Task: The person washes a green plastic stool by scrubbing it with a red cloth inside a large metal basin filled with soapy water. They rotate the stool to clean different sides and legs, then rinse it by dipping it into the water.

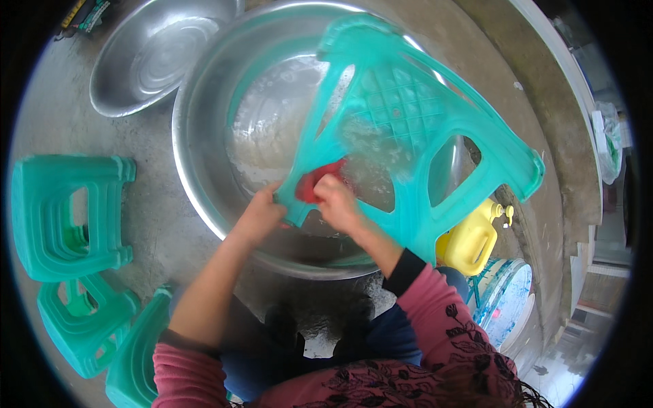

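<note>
A green plastic stool (pixel 413 107) lies tipped over the large metal basin (pixel 201 168), its hollow underside with a ribbed seat facing me. My left hand (pixel 262 211) grips the end of one stool leg near the basin's front rim. Bunched in my right hand (pixel 334 199) is a red cloth (pixel 319 181), pressed against the inner side of that same leg. Water (pixel 270 122) covers the basin's bottom. Blurred splashes show over the middle of the stool, so part of its seat is hard to make out.
Several green stools (pixel 71 214) stand at the left, some stacked. A smaller metal basin (pixel 163 56) sits at the upper left. Right of my knees are a yellow plastic jug (pixel 467 245) and a paint-stained bucket (pixel 502 301). A raised ledge (pixel 551 102) curves along the right.
</note>
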A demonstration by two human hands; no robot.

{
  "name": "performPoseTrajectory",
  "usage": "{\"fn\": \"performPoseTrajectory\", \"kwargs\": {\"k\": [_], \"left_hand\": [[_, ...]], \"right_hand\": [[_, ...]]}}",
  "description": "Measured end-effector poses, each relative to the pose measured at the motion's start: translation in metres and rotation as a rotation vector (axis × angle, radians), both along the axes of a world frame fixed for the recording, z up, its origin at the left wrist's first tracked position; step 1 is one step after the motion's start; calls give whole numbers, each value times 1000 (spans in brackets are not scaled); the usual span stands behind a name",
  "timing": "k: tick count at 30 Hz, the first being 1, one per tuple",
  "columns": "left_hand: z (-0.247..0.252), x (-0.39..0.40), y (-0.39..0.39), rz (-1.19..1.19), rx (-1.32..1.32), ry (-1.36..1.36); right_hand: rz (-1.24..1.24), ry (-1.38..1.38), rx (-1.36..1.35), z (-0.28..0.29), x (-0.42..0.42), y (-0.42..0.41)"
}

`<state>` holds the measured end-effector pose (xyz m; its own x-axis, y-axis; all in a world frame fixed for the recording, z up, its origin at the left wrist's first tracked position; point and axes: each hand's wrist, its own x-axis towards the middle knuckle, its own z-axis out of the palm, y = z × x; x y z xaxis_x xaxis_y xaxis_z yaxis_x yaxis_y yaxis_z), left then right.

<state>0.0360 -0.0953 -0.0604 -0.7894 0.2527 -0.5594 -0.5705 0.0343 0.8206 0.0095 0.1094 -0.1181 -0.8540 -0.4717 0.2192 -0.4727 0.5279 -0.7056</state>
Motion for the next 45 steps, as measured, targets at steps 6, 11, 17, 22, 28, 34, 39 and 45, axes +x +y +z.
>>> {"fn": "performPoseTrajectory", "kwargs": {"k": [6, 11, 17, 22, 28, 34, 39, 45], "left_hand": [[8, -6, -2, 54, 30, -47], [6, -7, -4, 70, -3, -53], [7, -4, 1, 90, -23, -57], [16, -5, 5, 71, -14, -91], [12, -9, -7, 128, -36, -50], [3, -11, -6, 96, -83, 16], [15, -7, 4, 106, -10, 24], [14, -7, 2, 63, -66, 79]], "right_hand": [[-291, -715, -384, -7, -51, -11], [-166, -342, -168, -11, -12, -39], [-147, -92, -93, 4, 7, -31], [-356, -235, 43, -21, -39, -16], [-320, -209, -746, 15, -15, -50], [-296, -48, -500, 29, 8, -73], [-295, -187, -593, 32, 1, -59], [-330, -19, -388, 50, 18, -75]]}}
